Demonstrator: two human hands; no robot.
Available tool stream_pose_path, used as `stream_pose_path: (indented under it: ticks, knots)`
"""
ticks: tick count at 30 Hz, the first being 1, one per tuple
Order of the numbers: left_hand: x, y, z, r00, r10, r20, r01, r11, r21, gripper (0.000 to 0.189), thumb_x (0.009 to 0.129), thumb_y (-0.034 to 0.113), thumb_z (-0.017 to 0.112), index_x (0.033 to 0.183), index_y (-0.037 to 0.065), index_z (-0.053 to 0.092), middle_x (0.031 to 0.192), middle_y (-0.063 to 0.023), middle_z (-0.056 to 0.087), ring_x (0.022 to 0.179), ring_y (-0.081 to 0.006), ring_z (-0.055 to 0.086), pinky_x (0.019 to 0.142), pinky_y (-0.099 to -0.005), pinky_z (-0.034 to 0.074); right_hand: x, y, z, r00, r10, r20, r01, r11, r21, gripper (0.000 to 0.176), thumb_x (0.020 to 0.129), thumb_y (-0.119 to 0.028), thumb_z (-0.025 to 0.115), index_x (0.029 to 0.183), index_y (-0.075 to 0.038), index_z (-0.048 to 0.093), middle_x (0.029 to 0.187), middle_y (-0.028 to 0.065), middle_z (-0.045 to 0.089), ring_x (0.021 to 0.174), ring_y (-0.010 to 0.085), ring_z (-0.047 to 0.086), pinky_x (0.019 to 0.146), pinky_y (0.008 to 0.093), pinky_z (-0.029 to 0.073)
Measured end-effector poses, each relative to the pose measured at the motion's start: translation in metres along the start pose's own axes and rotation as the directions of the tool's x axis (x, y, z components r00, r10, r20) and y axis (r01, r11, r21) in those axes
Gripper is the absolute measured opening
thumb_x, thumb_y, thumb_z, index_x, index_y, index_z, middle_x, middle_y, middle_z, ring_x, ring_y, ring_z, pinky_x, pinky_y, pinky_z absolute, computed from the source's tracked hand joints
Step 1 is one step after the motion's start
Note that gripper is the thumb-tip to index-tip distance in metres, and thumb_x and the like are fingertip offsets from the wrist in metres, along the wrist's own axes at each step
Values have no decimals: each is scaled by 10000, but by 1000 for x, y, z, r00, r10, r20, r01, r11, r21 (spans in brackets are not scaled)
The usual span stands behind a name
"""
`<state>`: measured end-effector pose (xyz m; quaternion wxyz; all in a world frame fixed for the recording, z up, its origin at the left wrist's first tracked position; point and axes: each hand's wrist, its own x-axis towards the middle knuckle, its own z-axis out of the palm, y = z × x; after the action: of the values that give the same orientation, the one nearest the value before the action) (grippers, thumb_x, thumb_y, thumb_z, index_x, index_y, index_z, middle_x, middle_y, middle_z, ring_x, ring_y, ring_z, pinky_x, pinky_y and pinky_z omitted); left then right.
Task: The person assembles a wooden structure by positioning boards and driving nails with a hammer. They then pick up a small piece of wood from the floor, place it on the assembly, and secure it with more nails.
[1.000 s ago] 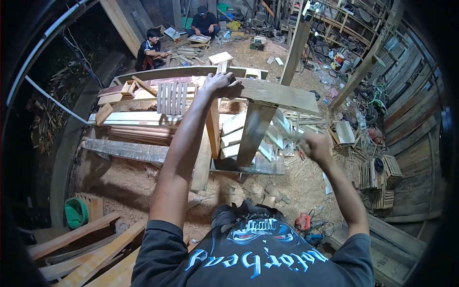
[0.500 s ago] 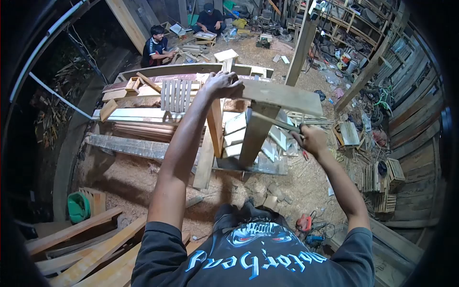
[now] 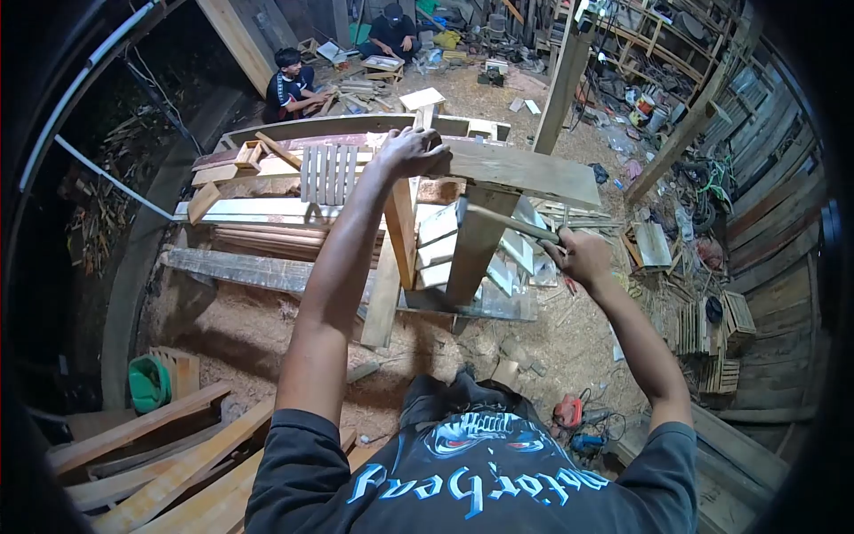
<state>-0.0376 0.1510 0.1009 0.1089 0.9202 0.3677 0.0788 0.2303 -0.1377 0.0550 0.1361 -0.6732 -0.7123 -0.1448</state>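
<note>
With fingers curled over its near left end, my left hand (image 3: 411,153) grips a flat wooden board (image 3: 525,173) that lies across the top of an upright wooden frame. A wide upright plank (image 3: 480,240) supports the board near its middle, and a narrower orange-brown post (image 3: 401,233) stands below my left hand. My right hand (image 3: 585,257) is wrapped round the handle of a hammer (image 3: 516,224). The hammer points left across the upright plank, its head just below the board and beside the plank's left edge.
Slatted wood pieces (image 3: 329,176) and long planks lie on the workbench (image 3: 240,271) at left. Two people sit on the floor at the back, one on the left (image 3: 289,89). A red power tool (image 3: 567,411) rests by my right side, and a timber post (image 3: 562,98) rises beyond the board.
The hammer head has risen very slightly along the upright plank, with my right hand still on its handle. My left hand keeps its place on the board.
</note>
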Motion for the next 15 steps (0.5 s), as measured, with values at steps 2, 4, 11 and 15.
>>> stream_pose_path:
  ticks: [2, 4, 11, 15]
  knots:
    - [5, -5, 10, 998, 11, -66, -9, 999, 34, 555, 929, 610, 469, 1184, 143, 628, 1218, -158, 625, 1211, -338, 538, 1053, -509, 329, 0, -5, -3, 999, 19, 29, -19, 1000, 2, 514, 897, -578, 613, 709, -104, 548, 598, 71, 559, 530, 246, 611, 481, 364, 472]
    - [3, -2, 8, 997, 11, -70, -8, 999, 41, 551, 928, 608, 472, 1179, 145, 633, 1219, -152, 626, 1214, -335, 535, 1050, -504, 334, -6, -5, -7, 929, -353, -114, 368, 914, 170, 497, 916, -542, 609, 714, -93, 545, 623, 98, 583, 566, 258, 637, 486, 373, 477]
    - [5, -11, 10, 998, 3, -56, 0, 999, 55, 550, 921, 618, 478, 1175, 159, 644, 1225, -139, 624, 1205, -321, 539, 1045, -482, 340, -10, -12, -14, 939, -326, -111, 341, 922, 184, 407, 867, -509, 674, 734, -133, 596, 615, 71, 607, 524, 250, 614, 466, 374, 462]
    - [-1, -4, 3, 998, 40, -50, -38, 999, 38, 559, 938, 605, 454, 1196, 140, 623, 1228, -145, 621, 1214, -328, 534, 1038, -491, 347, -11, -3, 14, 1000, -12, 17, 10, 994, 110, 406, 879, -484, 659, 732, -118, 562, 642, 85, 597, 577, 274, 627, 487, 398, 462]
